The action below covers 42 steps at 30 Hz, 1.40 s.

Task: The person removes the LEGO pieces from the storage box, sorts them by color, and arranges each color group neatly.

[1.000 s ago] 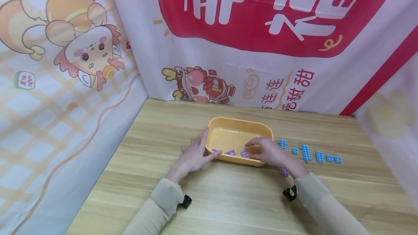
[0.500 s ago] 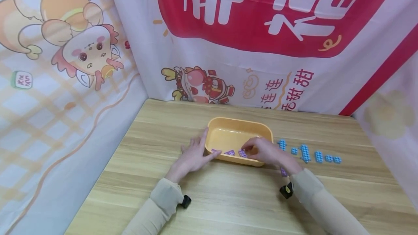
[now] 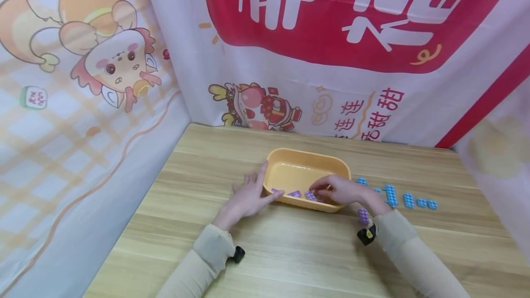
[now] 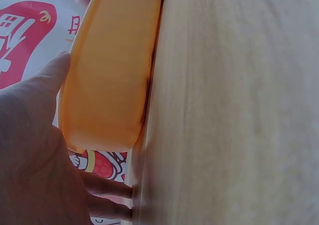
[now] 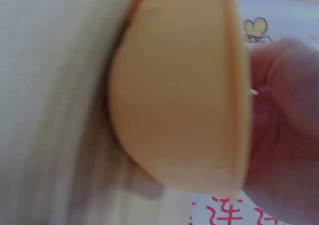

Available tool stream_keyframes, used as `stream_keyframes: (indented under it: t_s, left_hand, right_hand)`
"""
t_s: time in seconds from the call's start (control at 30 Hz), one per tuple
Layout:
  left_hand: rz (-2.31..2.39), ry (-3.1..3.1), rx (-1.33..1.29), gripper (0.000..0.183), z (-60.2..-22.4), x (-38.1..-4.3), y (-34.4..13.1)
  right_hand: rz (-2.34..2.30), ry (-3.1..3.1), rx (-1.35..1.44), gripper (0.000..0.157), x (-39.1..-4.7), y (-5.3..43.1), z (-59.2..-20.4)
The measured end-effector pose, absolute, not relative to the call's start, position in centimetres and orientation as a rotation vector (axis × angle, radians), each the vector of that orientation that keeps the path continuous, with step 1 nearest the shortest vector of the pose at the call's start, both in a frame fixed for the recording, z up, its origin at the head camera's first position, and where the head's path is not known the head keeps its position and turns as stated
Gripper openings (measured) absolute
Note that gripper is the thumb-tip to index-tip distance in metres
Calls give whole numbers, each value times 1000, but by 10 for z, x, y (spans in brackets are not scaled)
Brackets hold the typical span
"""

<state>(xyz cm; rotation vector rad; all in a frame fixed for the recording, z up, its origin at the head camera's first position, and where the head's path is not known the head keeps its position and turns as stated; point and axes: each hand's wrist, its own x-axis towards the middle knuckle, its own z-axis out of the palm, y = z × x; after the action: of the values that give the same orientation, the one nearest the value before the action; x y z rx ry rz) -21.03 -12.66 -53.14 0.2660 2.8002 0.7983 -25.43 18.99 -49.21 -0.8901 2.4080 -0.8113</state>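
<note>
A yellow-orange plastic bin (image 3: 308, 156) stands on the table with several purple toy building bricks (image 3: 295, 194) along its near inner side. My left hand (image 3: 247, 199) rests against the bin's left end, the thumb on the rim and the other fingers stretched out beside it. In the left wrist view those fingers (image 4: 107, 185) reach down toward the tabletop. My right hand (image 3: 337, 189) dips over the right end, its curled fingertips pinching a purple brick (image 3: 310, 195) inside. The bin's wall (image 5: 179, 95) hides those fingertips in the right wrist view.
To the right of the bin, blue bricks (image 3: 390, 195) lie in a loose row, some partly behind the right hand and wrist. One more purple piece (image 3: 363, 215) lies on the wooden table (image 3: 290, 252) near the right wrist. Printed cloth (image 3: 256, 68) hangs behind and at both sides.
My right hand has moved left and down inside the bin, and its fingers have closed in on the purple brick. The left hand stays at the bin. The head view has shifted slightly.
</note>
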Motion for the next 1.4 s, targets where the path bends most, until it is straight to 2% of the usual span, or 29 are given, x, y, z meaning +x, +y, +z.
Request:
stream_keyframes:
  t_s: [0.13, 0.23, 0.63, 0.9, 1.4]
  left_hand:
    - [839, 2793, 270, 113, -529, -210, -126]
    - [848, 2793, 274, 114, -529, -209, -125]
    - [793, 2794, 252, 113, -529, -210, -125]
    - [792, 2798, 255, 113, -528, -209, -125]
    - [795, 2801, 256, 113, -528, -208, -124]
  right_hand:
    - [-796, 2522, -812, 23, -253, 185, -497]
    - [-765, 2576, -785, 25, -251, 184, -500]
    - [-714, 2623, -990, 22, -254, 183, -504]
    - [-646, 2623, -797, 20, -252, 168, -503]
    - [-722, 2653, -790, 9, -251, 169, -507]
